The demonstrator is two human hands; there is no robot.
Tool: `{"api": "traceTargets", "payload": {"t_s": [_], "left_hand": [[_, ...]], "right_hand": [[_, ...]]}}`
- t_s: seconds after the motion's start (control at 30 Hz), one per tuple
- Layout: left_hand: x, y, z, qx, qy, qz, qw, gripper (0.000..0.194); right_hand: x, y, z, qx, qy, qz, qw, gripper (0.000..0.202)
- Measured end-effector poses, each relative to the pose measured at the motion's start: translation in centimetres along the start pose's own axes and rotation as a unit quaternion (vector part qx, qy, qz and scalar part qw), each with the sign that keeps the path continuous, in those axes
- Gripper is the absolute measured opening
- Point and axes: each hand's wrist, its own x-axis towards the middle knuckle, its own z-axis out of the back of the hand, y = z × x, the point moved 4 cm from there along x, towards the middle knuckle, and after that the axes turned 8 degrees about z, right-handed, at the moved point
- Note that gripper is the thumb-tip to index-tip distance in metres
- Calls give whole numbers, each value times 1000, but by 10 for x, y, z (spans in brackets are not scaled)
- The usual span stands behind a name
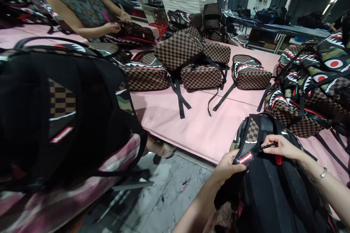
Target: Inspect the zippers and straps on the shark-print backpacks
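A black backpack (269, 193) with brown check and camouflage trim rests in front of me, its back panel and straps facing up. My left hand (229, 164) pinches one shoulder strap (253, 131) at the edge, beside a red-and-white label (245, 158). Just right of that strap, my right hand (279, 146) is closed on a thin dark tool (269, 146), whose tip points at the strap's edge. Its exact kind is too small to make out. A red-orange piece (278, 159) shows beneath the right palm.
A pink-covered table (175, 127) carries several checked backpacks (202, 76). Shark-pattern backpacks (308, 80) are heaped at its right. Close on the left stands a large black backpack (90, 116). Across the table a person (79, 14) handles another bag. Thread scraps litter the grey floor (175, 189).
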Motion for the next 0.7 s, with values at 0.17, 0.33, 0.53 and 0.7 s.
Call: {"api": "traceTargets", "payload": {"t_s": [0.17, 0.33, 0.53, 0.7], "left_hand": [[4, 1, 1, 8, -3, 3, 1000, 44], [6, 1, 2, 1, 6, 14, 1000, 43], [5, -2, 1, 9, 13, 8, 1000, 43], [3, -6, 0, 12, 12, -7, 1000, 40]], "right_hand": [[4, 4, -1, -23, 24, 3, 999, 28], [9, 7, 1, -35, 33, 12, 999, 28], [11, 8, -2, -51, 38, 21, 998, 30], [10, 6, 3, -50, 33, 18, 998, 30]]}}
